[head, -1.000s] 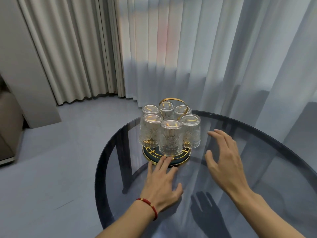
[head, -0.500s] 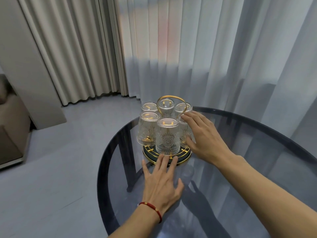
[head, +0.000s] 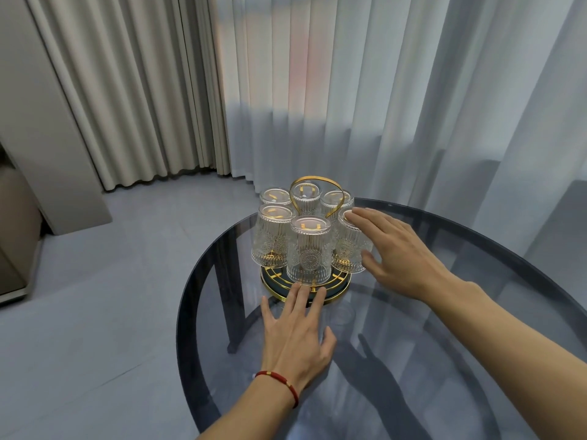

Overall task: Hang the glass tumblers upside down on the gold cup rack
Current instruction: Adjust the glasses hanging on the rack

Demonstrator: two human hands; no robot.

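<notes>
The gold cup rack, with a loop handle and a round dark base, stands at the far side of the glass table. Several ribbed glass tumblers hang upside down on it. My left hand lies flat on the table, with its fingertips touching the front rim of the rack base. My right hand is spread wide. Its fingers rest on the upturned bottom of the right front tumbler, and its thumb is beside the glass, not closed round it.
The round dark glass table has its rim close to the rack on the left and far sides. Sheer curtains hang just behind it. A grey floor and a cabinet lie to the left.
My right hand has swung in from the right of the rack onto the right front tumbler. My left hand has stayed at the rack base. The view has shifted a little.
</notes>
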